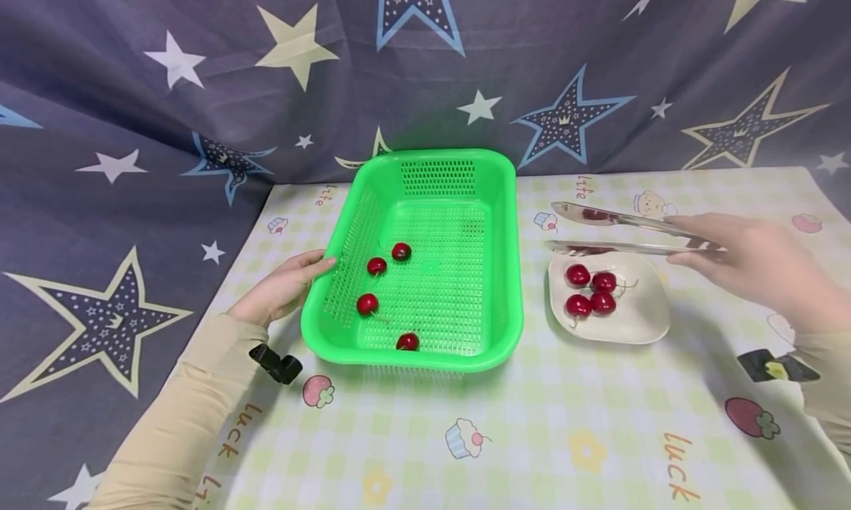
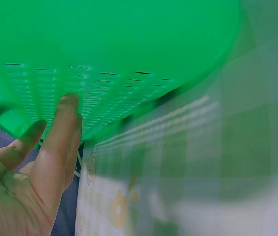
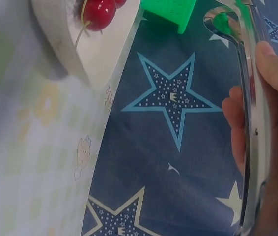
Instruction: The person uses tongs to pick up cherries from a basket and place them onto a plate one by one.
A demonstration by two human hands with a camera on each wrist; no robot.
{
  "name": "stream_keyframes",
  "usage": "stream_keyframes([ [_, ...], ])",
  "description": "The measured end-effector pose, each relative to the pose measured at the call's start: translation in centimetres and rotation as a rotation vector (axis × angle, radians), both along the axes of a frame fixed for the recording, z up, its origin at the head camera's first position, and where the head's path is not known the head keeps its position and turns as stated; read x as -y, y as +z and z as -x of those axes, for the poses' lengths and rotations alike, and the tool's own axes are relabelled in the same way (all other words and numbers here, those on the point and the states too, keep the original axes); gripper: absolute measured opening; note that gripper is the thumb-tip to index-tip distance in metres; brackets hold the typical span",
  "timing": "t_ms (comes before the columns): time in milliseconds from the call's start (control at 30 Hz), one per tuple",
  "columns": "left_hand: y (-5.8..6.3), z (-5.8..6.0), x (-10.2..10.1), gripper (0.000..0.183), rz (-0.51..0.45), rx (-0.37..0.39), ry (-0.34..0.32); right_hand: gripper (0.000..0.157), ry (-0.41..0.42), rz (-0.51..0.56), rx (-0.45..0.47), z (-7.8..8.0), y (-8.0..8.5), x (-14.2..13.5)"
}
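My right hand (image 1: 751, 259) holds metal tongs (image 1: 631, 222), their two arms spread apart above the far side of a white dish (image 1: 641, 314). No cherry is seen between the tips; red tints show on the metal. Several red cherries (image 1: 603, 302) with stems lie in the dish, one also in the right wrist view as a cherry (image 3: 98, 14). At the left side of a green plastic basket (image 1: 415, 359), my left hand (image 1: 282, 284) touches the rim and outer wall. Its fingers (image 2: 58, 132) look extended against the slotted side. Several cherries (image 1: 367, 304) are scattered inside the basket's left half and near side.
Beneath everything is a green-and-white checked tablecloth (image 1: 525, 451) printed with cupcakes, strawberries and words. A dark star-patterned cloth (image 1: 425, 89) hangs behind and at the left. The dish stands just right of the basket, with a narrow gap between them.
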State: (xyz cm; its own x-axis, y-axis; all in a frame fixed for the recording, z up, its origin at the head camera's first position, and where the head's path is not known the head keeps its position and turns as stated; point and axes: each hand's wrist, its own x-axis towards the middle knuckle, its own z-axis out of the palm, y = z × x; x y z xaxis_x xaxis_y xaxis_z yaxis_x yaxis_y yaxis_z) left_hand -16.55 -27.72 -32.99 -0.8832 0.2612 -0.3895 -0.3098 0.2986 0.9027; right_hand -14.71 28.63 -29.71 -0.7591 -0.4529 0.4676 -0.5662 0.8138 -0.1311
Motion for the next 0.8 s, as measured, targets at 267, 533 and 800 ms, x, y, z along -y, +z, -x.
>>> stream_keyframes([
  [267, 0.1, -0.1, 0.0, 0.066, -0.005, -0.006, -0.001, 0.047, 0.038, 0.013, -0.033, 0.6, 0.1, 1.3],
  [533, 0.2, -0.1, -0.1, 0.067, 0.007, 0.000, 0.005, 0.043, 0.100, 0.038, -0.073, 1.3, 0.5, 2.7],
  [800, 0.0, -0.1, -0.1, 0.063, 0.002, -0.011, 0.011, 0.043, 0.170, 0.067, -0.083, 1.6, 0.8, 4.4],
])
